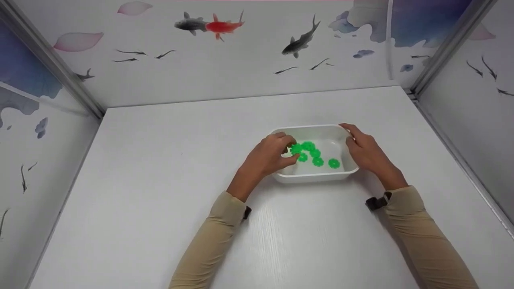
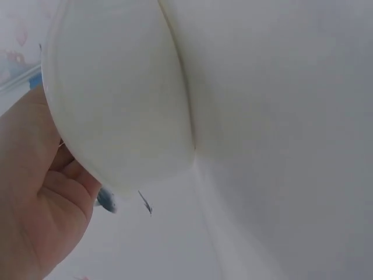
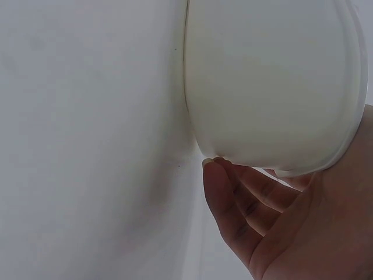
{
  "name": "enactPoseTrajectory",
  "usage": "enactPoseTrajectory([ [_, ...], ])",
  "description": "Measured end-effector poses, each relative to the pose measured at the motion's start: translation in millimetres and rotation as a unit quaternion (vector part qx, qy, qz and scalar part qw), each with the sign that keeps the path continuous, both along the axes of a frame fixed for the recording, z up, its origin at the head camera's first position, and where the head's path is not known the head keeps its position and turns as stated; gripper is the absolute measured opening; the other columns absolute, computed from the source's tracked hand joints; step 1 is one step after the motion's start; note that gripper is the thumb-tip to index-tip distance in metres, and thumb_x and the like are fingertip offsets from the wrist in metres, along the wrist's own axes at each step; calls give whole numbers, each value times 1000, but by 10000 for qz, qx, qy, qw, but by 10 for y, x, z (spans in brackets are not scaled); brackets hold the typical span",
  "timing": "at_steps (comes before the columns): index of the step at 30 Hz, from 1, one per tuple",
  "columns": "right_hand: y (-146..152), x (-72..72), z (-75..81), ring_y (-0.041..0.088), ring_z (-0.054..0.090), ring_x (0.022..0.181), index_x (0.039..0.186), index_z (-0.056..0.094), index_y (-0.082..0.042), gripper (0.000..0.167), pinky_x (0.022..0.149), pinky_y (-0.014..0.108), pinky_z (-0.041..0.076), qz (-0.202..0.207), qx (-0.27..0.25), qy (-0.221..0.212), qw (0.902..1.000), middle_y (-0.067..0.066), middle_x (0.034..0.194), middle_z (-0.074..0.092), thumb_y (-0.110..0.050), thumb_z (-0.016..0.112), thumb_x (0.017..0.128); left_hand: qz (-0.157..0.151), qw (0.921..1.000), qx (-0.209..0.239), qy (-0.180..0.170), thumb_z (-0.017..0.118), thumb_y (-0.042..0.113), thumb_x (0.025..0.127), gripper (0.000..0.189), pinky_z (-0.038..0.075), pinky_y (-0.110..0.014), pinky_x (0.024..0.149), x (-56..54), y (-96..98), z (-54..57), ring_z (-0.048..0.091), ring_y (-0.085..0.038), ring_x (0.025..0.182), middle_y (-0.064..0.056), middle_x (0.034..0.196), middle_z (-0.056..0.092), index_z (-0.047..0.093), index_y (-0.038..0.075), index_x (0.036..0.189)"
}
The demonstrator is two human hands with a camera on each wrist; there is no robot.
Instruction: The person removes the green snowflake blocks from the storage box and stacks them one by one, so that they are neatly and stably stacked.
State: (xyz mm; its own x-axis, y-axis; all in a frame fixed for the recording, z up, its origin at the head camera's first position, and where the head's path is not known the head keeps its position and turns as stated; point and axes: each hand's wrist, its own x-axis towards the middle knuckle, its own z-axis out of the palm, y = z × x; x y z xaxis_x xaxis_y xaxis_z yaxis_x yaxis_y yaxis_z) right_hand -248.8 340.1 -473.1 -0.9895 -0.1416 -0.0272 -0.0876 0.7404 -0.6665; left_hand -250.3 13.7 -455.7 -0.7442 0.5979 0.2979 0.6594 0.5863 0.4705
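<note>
A white rectangular plastic tray [image 1: 321, 178] sits on the table, with several green flower-shaped discs [image 1: 333, 163] on its floor. My left hand [image 1: 267, 154] reaches over the tray's left end, its thumb and index finger curled around one green disc [image 1: 296, 149] near the others. In the left wrist view the fingertips of the left hand [image 2: 49, 198] are hidden behind the tray wall [image 2: 116, 105]. At the opposite end, my right hand [image 1: 365, 150] grips the tray's rim and side. The right wrist view shows fingers [image 3: 224, 204] against the tray's outer wall [image 3: 268, 87].
The white table [image 1: 168, 168] extends around the tray. Panels printed with fish and petals [image 1: 249, 76] rise behind it and on both sides, joined by metal corner posts [image 1: 453, 48]. Both forearms wear tan sleeves [image 1: 429, 237] with dark wrist straps [image 1: 376, 203].
</note>
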Motion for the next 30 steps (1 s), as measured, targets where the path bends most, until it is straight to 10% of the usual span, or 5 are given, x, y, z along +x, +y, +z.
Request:
enactPoseTrajectory([
  [30,-3,17,16,39,58,134,170,33,-23,54,111,66,49,-10,-83,-87,9999,22,165,49,-32,29,117,-34,9950,937,337,78,14,98,29,67,-39,85,97,-569,-19,77,-26,94,-12,111,73,75,2,124],
])
